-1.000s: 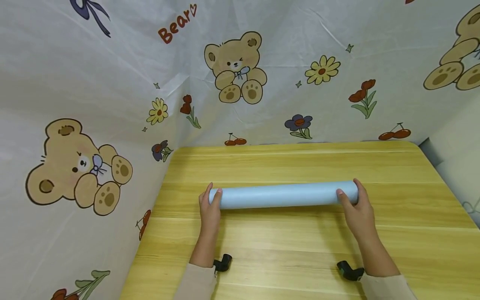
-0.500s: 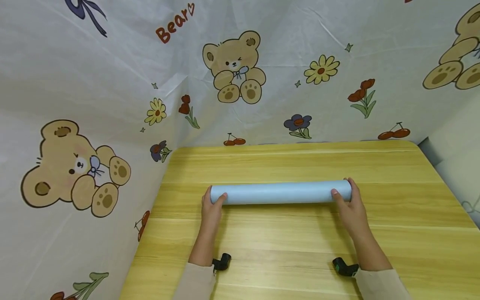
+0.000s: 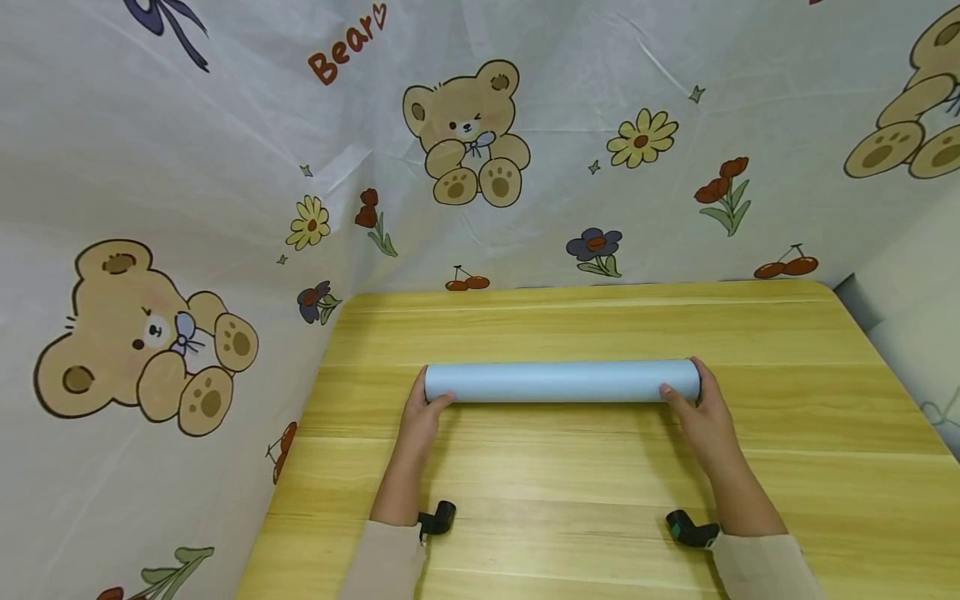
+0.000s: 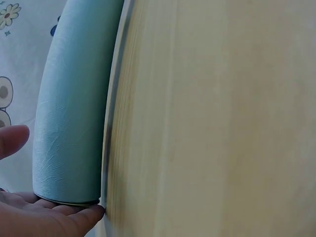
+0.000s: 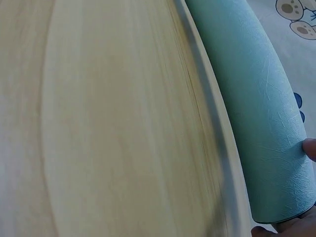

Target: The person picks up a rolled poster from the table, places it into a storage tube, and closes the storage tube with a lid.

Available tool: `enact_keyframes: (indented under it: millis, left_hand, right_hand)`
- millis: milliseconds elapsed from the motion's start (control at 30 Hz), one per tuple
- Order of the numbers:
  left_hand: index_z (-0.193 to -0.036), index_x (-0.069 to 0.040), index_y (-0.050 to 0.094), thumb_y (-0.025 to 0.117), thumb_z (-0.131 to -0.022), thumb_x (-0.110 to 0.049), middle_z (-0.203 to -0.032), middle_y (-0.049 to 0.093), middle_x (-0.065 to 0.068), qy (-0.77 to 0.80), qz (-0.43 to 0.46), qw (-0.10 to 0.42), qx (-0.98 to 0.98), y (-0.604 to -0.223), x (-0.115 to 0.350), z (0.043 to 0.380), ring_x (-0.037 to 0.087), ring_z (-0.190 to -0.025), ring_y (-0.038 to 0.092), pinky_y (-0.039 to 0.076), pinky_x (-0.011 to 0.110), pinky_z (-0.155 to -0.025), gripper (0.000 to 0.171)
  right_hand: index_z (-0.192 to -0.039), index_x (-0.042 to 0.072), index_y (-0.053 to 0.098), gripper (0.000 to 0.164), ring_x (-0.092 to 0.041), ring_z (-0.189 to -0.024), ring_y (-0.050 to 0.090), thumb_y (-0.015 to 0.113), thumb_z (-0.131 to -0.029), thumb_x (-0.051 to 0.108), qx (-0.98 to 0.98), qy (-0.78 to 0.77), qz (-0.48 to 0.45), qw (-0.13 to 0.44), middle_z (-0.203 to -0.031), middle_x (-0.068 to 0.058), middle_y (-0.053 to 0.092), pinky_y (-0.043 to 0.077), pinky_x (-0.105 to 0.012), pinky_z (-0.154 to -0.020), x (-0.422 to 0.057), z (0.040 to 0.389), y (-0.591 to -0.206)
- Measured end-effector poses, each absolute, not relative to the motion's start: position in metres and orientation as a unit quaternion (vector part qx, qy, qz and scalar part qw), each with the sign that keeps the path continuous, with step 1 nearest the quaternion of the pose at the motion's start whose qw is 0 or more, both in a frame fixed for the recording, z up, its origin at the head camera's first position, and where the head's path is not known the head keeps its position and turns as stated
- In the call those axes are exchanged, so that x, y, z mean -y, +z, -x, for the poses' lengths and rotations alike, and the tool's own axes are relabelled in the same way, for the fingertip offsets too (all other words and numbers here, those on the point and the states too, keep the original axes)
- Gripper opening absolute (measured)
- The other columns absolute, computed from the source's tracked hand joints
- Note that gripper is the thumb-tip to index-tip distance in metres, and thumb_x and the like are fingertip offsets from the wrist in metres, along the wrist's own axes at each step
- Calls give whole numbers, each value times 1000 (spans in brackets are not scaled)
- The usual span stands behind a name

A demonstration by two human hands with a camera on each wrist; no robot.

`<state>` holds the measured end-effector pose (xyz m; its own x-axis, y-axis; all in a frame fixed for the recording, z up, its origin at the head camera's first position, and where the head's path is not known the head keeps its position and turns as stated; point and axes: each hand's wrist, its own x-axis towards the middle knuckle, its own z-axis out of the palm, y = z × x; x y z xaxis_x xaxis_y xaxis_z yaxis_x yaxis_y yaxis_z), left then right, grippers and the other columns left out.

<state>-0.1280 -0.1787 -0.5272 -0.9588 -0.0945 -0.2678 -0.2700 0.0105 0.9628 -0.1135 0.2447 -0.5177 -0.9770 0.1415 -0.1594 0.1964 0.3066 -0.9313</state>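
A light blue rolled mat (image 3: 558,382) with a creased, leather-like surface lies crosswise over the wooden table in the head view. My left hand (image 3: 422,414) holds its left end: the thumb comes to the lower front edge and the fingers lie across the end face. The left wrist view shows those fingers (image 4: 85,217) against the end of the roll. At the other end my right hand (image 3: 702,414) holds the roll, thumb (image 5: 310,148) on its side and fingers behind and over the end. Both hands' fingers are partly hidden by the roll in the head view.
The wooden table (image 3: 558,475) has a curtain (image 3: 547,167) printed with bears and flowers behind it and to its left. Black wrist cameras (image 3: 437,518) sit at the sleeve cuffs. A pale surface (image 3: 911,317) shows beyond the table's right edge.
The roll has gone from slightly tilted, right end higher, to level. My right hand has shifted a little left, and the left hand's fingers have moved across the end of the roll.
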Motion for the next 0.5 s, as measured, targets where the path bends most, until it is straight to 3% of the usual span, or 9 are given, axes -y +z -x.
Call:
enact_keyframes:
  millis: [67, 167, 233, 300, 500]
  left_hand:
    - [-163, -18, 19, 63, -99, -16, -166, 28, 8, 692, 124, 62, -709, -527, 178, 128, 30, -154, 24, 20, 54, -126, 77]
    - [-161, -17, 23, 63, -99, -16, -164, 31, 8, 691, 127, 61, -709, -527, 178, 128, 29, -154, 26, 20, 53, -126, 74]
    - [-160, -14, 23, 62, -99, -16, -163, 31, 9, 692, 126, 60, -708, -527, 177, 128, 31, -153, 27, 20, 54, -126, 73]
    - [-159, -14, 24, 62, -99, -16, -162, 32, 9, 694, 128, 61, -706, -528, 177, 128, 30, -152, 28, 21, 54, -126, 72]
    - [-158, -11, 24, 61, -100, -15, -160, 33, 11, 700, 118, 62, -702, -529, 178, 128, 31, -151, 29, 22, 54, -125, 69]
  right_hand:
    - [-164, 16, -2, 85, -40, -156, 7, 53, -104, 41, -802, -588, -104, 27, -170, -17, 2, 15, -61, -124, -245, 115, -518]
    - [-164, 18, -1, 82, -37, -156, 10, 53, -105, 37, -799, -592, -102, 33, -171, -16, 2, 23, -37, -125, -247, 116, -520]
    - [-164, 19, -1, 80, -36, -155, 12, 52, -106, 33, -795, -596, -101, 37, -171, -15, 2, 30, -20, -116, -248, 117, -521]
    - [-164, 20, -2, 79, -35, -155, 12, 52, -106, 29, -791, -603, -100, 41, -171, -16, 1, 33, -9, -105, -248, 118, -522]
    - [-164, 20, -4, 80, -35, -156, 9, 52, -106, 25, -781, -614, -97, 50, -171, -16, 0, 32, -13, -110, -249, 119, -527]
